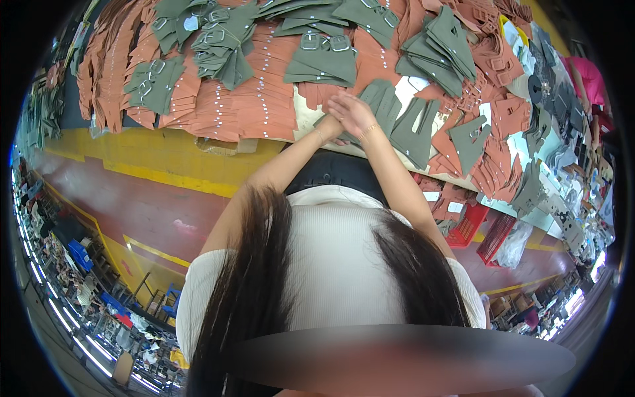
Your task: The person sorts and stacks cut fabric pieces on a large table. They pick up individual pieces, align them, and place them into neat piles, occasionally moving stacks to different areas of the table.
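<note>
At the table's near edge my two hands meet and overlap. My right hand (353,112) lies across my left, its fingers stretched out toward the left and nothing seen in its palm. Most of my left hand (330,127) is hidden beneath it, fingers included. Just to their right rest dark green cut pieces (380,102), and another green piece with slots (415,129). A stack of green pieces with metal buckles (320,65) sits just beyond my hands. Rows of overlapping orange-brown pieces (228,106) spread to the left.
More green buckled pieces (225,56) lie on the orange-brown ones at the far left. A green stack (440,53) is at the far right. Red plastic crates (467,223) and a clear plastic bag (516,245) stand below the table's right side. Another person in pink (587,79) is at right.
</note>
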{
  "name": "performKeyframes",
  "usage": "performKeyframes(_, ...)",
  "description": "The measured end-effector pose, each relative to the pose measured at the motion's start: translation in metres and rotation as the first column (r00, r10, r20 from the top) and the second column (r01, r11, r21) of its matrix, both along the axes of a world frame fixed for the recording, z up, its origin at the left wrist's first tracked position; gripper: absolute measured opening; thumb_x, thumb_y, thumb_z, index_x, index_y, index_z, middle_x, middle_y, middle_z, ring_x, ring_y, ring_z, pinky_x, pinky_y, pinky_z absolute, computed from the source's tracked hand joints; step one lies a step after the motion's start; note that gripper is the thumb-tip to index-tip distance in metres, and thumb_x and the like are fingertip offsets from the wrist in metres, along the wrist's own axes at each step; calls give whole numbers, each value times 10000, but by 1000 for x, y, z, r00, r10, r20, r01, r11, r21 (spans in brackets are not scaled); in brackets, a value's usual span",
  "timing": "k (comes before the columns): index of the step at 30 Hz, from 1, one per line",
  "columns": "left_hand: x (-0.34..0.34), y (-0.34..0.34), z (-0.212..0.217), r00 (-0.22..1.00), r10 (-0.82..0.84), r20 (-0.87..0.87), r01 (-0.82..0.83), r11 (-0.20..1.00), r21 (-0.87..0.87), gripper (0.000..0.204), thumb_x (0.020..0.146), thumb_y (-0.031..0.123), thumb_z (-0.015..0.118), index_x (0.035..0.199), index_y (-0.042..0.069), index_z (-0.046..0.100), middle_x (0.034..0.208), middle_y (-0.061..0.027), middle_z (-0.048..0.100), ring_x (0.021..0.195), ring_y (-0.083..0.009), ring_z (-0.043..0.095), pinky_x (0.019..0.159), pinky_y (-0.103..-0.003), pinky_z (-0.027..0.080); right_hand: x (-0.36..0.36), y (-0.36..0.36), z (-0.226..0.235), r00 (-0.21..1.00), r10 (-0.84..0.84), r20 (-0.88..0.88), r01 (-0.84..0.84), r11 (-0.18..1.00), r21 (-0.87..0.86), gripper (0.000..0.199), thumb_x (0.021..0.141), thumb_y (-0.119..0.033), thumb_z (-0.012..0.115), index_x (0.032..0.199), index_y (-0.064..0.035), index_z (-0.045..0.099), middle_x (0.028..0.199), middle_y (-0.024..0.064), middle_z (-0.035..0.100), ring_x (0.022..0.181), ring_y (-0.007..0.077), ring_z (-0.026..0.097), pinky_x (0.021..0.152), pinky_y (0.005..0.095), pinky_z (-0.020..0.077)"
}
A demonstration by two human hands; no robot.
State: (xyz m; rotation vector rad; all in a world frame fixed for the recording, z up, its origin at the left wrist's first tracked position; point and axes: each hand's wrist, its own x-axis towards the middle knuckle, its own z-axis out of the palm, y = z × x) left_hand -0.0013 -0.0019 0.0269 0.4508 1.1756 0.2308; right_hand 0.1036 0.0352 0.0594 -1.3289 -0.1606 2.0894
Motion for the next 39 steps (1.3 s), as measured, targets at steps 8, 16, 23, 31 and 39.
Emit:
performKeyframes(8, -7, -12, -21, 798, -274, -537, 602, 408, 686, 432, 821, 186, 626, 1206, 70, 467, 1172, -83, 553, 1088, -243, 512, 962, -356, 405, -67, 20, -42, 924, -381, -41, 361, 901, -241, 197, 880, -72, 562, 1063, -32, 500, 1108, 85, 525, 1083, 229, 499, 974, 412, 397)
performKeyframes(16, 6, -13, -14, 1000, 25, -13, -21, 962, 271, 574, 820, 252, 631, 1310, 78, 386, 1337, -109, 404, 1174, -271, 454, 922, -395, 450, -84, 20, -37, 892, -453, -6, 453, 892, 1, 180, 846, -25, 594, 999, -43, 500, 976, 64, 556, 903, 202, 565, 841, 388, 491)
performKeyframes(23, 2, -2, 20, 987, -42, 153, 22, 992, 126, 636, 842, 277, 612, 1371, 80, 320, 1426, -114, 303, 1234, -285, 416, 868, -418, 504, -71, 33, 29, 927, -371, 55, 342, 896, 283, 199, 819, 0, 520, 1010, -8, 463, 937, 92, 578, 773, 217, 606, 669, 340, 558)
performKeyframes(31, -3, 1, 0, 987, 14, 162, -11, 1000, -19, 424, 920, 220, 520, 1318, 149, 396, 1284, -45, 461, 1129, -223, 503, 788, -427, 547, 26, -36, 58, 910, -409, -69, 414, 901, 128, 174, 837, 17, 511, 1011, 12, 510, 941, 119, 595, 854, 246, 627, 757, 388, 551)
performKeyframes(39, -5, 13, 17, 977, 136, 162, -104, 976, -191, 550, 927, 546, 378, 1343, 186, 377, 1236, -74, 505, 1117, -243, 522, 862, -474, 513, 72, -98, -29, 876, -482, -6, 449, 819, -357, 115, 915, -15, 487, 1012, 45, 496, 995, 140, 578, 876, 261, 625, 840, 342, 563)
